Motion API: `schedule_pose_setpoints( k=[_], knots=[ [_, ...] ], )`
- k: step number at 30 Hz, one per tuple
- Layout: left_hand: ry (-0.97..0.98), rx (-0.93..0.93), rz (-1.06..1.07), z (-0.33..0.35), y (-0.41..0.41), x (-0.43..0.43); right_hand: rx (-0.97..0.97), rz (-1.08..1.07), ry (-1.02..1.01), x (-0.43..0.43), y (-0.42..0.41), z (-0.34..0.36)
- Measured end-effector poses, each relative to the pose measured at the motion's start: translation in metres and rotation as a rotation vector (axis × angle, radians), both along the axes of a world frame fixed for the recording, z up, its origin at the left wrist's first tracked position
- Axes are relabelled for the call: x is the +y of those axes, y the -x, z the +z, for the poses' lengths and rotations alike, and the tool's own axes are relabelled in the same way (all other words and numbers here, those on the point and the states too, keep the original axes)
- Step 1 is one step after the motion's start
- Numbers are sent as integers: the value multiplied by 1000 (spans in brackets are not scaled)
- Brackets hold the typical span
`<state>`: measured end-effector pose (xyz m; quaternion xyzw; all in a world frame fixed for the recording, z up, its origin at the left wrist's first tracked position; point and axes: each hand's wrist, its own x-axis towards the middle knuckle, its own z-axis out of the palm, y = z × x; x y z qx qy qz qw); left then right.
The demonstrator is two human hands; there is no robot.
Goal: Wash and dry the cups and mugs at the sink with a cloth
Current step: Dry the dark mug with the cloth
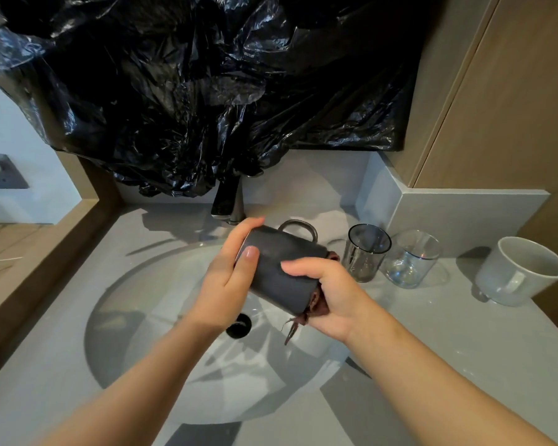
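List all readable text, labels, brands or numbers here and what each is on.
No readable text anywhere in this view.
Faint small marks on the grey wall plate at far left: too blurred to read.
No print visible on the dark grey ceramic mug, smoked glass tumbler, clear glass tumbler, pale grey ceramic mug, brown cloth or black plastic sheeting.

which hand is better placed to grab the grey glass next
Right, probably: the right hand, holding the cloth at the dark mug, is nearest the grey glass; the left hand grips the mug farther away.
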<state>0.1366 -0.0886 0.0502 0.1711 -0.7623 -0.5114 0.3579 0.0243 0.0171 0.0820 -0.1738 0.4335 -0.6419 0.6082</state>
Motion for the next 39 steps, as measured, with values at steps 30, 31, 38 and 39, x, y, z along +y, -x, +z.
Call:
schedule_pose_setpoints(
  k=[30, 31, 38, 39],
  knots=[
    [-464, -83, 186, 15, 13, -3, 376, 59, 66, 1, -13, 5],
    [-316, -35, 167, 12, 10, -3, 152, 69, 139, 0, -11, 4],
    [-376, -74, -222, 7, -10, -17, -50, -34, 60, -3, -3, 5],
    [-504, -135, -247, 14, -9, -19, 131, -77, 7, -4, -4, 4]
  ],
)
